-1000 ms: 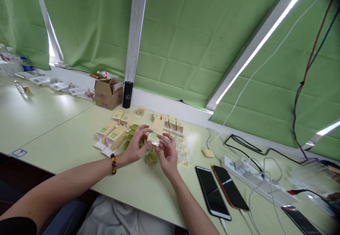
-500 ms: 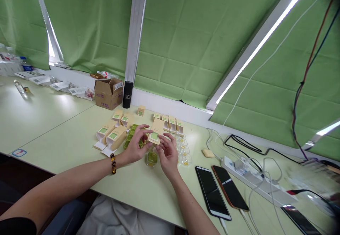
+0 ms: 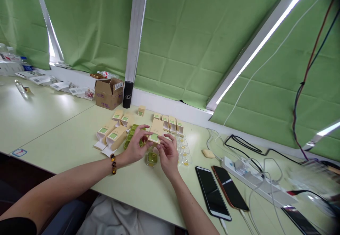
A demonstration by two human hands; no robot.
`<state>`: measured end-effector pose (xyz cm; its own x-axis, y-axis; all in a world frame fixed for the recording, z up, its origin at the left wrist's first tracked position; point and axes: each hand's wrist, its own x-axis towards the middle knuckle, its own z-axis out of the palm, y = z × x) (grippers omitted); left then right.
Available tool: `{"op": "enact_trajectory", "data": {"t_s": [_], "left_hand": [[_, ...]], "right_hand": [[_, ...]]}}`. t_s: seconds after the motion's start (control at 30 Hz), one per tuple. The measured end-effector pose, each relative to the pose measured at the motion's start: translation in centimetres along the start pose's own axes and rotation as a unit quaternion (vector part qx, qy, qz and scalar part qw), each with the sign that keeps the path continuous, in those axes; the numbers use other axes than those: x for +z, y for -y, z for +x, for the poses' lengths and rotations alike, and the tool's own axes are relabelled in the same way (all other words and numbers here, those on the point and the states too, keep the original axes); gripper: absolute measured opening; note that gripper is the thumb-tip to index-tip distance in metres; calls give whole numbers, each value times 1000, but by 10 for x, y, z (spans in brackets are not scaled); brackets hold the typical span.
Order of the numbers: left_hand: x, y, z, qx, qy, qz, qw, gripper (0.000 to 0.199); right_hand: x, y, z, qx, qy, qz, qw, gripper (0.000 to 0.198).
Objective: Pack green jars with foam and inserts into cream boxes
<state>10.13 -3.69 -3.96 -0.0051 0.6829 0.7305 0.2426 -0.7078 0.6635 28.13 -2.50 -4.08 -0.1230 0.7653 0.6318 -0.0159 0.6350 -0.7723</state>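
Between my two hands is a small beige cardboard box [image 3: 156,129] with a green square on its end. My left hand [image 3: 138,143] grips its left side, and my right hand [image 3: 168,153] has thumb and fingers on its right side. Just below the box, a small clear container with a green lid [image 3: 152,158] stands on the table. Several green lids [image 3: 130,136] lie in rows beside my left hand, partly hidden by it. To the right of my right hand are several clear cups [image 3: 184,153] with yellow spots.
Several beige boxes with raised flaps [image 3: 116,137] stand at left, and more boxes [image 3: 172,123] line the back. Farther off are a brown carton [image 3: 108,95] and a black tumbler [image 3: 128,95]. At right lie two phones [image 3: 212,192], cables and a white power strip [image 3: 255,180].
Almost nothing has moved. The box between my hands is tilted very slightly differently, and both hands keep their hold on it.
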Motion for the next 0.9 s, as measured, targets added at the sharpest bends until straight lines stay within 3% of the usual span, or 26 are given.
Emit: {"op": "enact_trajectory", "data": {"t_s": [0.2,0.47,0.7,0.9], "left_hand": [[-5,-8,2,9,21,61,998,39],[-6,-6,0,17,30,139,990,62],[-5,-1,8,-59,-18,80,995,43],[-4,11,12,-135,-47,-8,990,48]], "right_hand": [[-1,-1,-2,-25,14,-20,999,33],[-2,7,-6,-125,40,-139,982,56],[-4,15,-7,-211,112,-173,956,59],[-5,15,-6,-204,109,-149,961,43]]}}
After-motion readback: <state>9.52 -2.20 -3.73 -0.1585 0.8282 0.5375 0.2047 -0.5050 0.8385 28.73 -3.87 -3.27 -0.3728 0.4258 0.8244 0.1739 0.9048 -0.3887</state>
